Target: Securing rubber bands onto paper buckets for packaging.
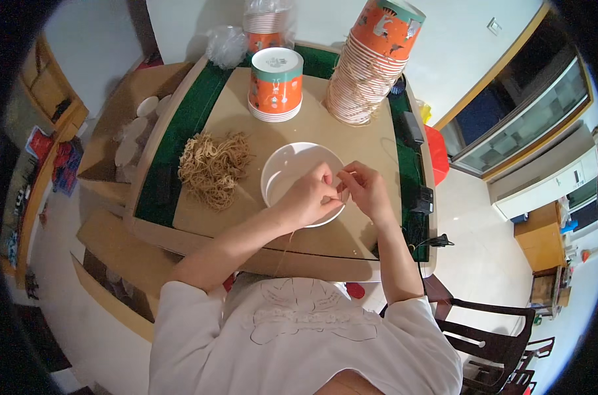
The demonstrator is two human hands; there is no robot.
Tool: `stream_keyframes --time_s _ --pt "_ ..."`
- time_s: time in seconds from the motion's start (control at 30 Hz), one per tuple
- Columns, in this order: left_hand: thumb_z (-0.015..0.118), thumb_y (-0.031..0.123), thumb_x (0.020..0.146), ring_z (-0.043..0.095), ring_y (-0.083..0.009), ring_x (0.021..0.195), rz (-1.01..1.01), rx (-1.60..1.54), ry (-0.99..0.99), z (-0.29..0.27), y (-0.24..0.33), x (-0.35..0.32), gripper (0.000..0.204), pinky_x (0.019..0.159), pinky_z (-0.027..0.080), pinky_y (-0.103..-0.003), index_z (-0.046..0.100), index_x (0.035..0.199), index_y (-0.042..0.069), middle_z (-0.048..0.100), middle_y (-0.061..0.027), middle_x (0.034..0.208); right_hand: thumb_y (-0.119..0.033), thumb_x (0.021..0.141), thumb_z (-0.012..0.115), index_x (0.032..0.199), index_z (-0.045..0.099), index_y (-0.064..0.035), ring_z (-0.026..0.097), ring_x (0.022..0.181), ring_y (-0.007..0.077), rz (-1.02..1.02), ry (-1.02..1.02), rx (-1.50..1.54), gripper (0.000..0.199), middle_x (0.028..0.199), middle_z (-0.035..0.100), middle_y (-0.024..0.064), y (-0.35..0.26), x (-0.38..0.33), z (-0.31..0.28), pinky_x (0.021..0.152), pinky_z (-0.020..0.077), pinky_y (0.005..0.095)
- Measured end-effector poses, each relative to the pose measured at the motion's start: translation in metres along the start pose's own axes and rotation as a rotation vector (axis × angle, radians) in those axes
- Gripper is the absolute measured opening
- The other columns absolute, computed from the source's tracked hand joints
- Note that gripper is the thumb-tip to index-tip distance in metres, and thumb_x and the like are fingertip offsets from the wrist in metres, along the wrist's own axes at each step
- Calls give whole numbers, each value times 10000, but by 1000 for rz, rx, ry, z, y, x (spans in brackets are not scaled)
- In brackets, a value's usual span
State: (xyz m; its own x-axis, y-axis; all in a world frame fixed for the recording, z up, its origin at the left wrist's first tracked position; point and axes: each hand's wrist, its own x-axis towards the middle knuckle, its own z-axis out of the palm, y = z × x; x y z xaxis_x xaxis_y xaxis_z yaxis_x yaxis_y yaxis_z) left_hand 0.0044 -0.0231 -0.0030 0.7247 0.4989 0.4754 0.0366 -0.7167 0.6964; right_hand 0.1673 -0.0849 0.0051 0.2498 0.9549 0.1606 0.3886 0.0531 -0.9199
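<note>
My left hand and my right hand meet over the right side of a white bowl. Both are closed in a pinch on a thin tan strand, which is hard to make out between the fingertips. A length of tan strand hangs below my left forearm, past the table's front edge. Left of the bowl lies a tangled heap of tan strands. The bowl's inside is partly hidden by my left hand.
Behind the bowl stands an upside-down stack of orange and green paper tubs. A tall, leaning stack of such tubs has strands clinging to its rims. Bagged tubs stand behind. Black adapters line the right edge; cardboard boxes sit left.
</note>
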Motion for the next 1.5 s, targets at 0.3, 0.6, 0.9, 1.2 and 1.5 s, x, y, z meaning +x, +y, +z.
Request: stream_keyframes --time_s 0.3,0.6,0.9,1.2,1.5 --pt "612 71 788 579 -300 816 53 169 -59 3 6 3 103 661 467 -387 537 821 8 528 -120 903 -89 894 561 859 632 12 576 637 76 77 -70 -22 129 694 644 45 4 -13 -3 562 438 210" --pt "593 117 829 594 -250 654 -202 -177 -193 2 -4 5 133 601 468 -334 570 784 -6 617 -154 784 -40 869 585 891 629 16 596 784 117 -106 360 127 74 1015 636 116 17 -43 37 663 485 234" --pt "578 121 854 544 -131 618 -559 -478 -369 -9 -6 16 117 436 391 -268 603 832 9 545 -66 730 -28 842 612 877 634 11 584 830 142 -147 463 166 56 1044 581 124 18 -48 42 661 491 241" --pt "587 92 869 444 -69 568 -991 -1171 -248 -9 -12 24 81 393 293 -178 600 897 17 553 -28 805 27 832 589 1047 650 -16 587 864 162 -342 587 -110 227 1107 572 125 15 -52 53 707 487 243" --pt "658 101 814 454 -60 561 -833 -980 -214 -6 -17 19 133 418 311 -196 644 884 -11 574 -18 731 73 839 526 1099 627 -27 586 825 153 -250 456 -100 297 1127 570 126 21 -58 46 712 479 246"
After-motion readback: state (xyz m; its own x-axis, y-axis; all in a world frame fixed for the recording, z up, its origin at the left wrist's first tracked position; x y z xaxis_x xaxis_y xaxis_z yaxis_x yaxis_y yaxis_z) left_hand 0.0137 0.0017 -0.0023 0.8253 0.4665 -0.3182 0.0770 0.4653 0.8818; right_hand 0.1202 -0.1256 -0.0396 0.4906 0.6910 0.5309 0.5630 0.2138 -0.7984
